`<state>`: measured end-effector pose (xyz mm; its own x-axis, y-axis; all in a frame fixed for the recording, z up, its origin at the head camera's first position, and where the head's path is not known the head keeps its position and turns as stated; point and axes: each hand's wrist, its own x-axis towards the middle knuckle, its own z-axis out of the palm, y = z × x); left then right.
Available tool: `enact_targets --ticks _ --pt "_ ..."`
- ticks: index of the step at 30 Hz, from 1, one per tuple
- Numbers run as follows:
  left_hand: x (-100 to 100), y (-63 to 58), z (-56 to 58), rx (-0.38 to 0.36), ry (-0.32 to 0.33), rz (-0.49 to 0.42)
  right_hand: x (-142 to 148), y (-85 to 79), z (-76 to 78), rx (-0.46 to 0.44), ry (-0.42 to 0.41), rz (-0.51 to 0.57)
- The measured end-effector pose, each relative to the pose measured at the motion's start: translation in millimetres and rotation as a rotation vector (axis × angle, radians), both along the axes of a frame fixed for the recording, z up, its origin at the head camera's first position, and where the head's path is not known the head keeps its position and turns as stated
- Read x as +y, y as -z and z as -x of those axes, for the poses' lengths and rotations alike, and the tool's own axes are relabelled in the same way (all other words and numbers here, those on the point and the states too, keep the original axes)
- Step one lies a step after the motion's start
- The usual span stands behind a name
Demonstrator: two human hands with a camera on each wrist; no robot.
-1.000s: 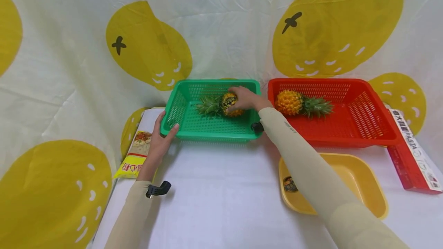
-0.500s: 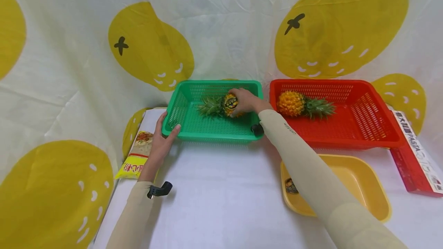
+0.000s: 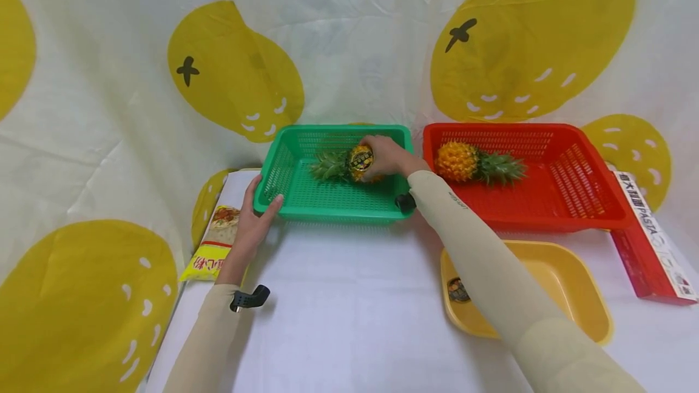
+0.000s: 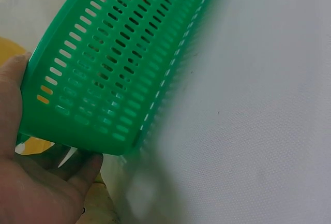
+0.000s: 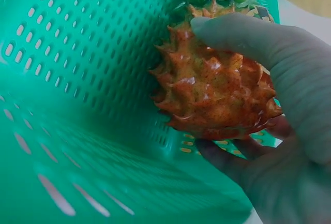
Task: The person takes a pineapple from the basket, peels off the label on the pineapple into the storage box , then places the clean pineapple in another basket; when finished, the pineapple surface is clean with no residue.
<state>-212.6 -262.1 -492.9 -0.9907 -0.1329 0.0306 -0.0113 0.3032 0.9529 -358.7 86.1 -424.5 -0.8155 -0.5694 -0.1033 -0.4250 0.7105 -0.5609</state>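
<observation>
The bench (image 3: 338, 308) is carrying everything. The red basket (image 3: 551, 196) is standing just beside the green basket (image 3: 333, 213), on its right; a strong push that way could be knocking the rims together and rolling the second pineapple (image 3: 455, 161), which is lying in the red one. The green basket itself is looking light, so an uneven pull on one corner could be tilting or turning it. In front of the green basket and to its right, the yellow tray (image 3: 568, 284) is lying under the right sleeve (image 3: 508, 278); if this arm is dropping low, it could be catching the tray. The held pineapple (image 5: 212, 89) is lying sideways inside the green basket, its leaves (image 3: 330, 165) pointing left; whether the floor is bearing its weight, I cannot tell. Of the hands, the right hand (image 3: 384, 156) is closing round the fruit body, thumb and fingers on opposite sides; with a hold so far from the leaves, that end could be dipping and scraping a wall. The left hand (image 3: 252, 223) is gripping the left front corner, partly closed. The label (image 3: 360, 158) could be peeling if fingers are rubbing it.
</observation>
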Motion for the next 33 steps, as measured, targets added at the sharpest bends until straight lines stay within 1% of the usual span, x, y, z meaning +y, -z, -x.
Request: enact_targets --ticks 6,17,20,25,27,29,33 --pt "0.8 -1.3 -1.1 0.002 -0.004 0.001 1.1 -7.8 -3.2 -0.006 0.002 0.032" --pt "0.5 -3.5 -2.4 -0.012 -0.004 0.009 5.0 -23.4 -11.2 0.035 -0.003 0.067" --pt "3.0 -7.2 -4.0 -0.027 -0.003 0.004 7.3 -25.5 -14.5 0.050 -0.007 0.075" --pt "8.6 -19.2 -8.4 -0.051 -0.005 0.006 11.7 -27.9 -20.6 0.065 -0.016 0.103" --pt "9.5 -21.7 -9.4 -0.054 -0.003 0.003 13.2 -29.0 -23.2 0.068 -0.019 0.115" --pt "9.0 -20.9 -9.5 -0.048 0.001 -0.002 14.5 -31.0 -26.0 0.066 -0.023 0.130" --pt "3.7 -12.2 -7.5 -0.029 0.003 0.000 15.4 -36.6 -33.2 0.044 -0.028 0.170"
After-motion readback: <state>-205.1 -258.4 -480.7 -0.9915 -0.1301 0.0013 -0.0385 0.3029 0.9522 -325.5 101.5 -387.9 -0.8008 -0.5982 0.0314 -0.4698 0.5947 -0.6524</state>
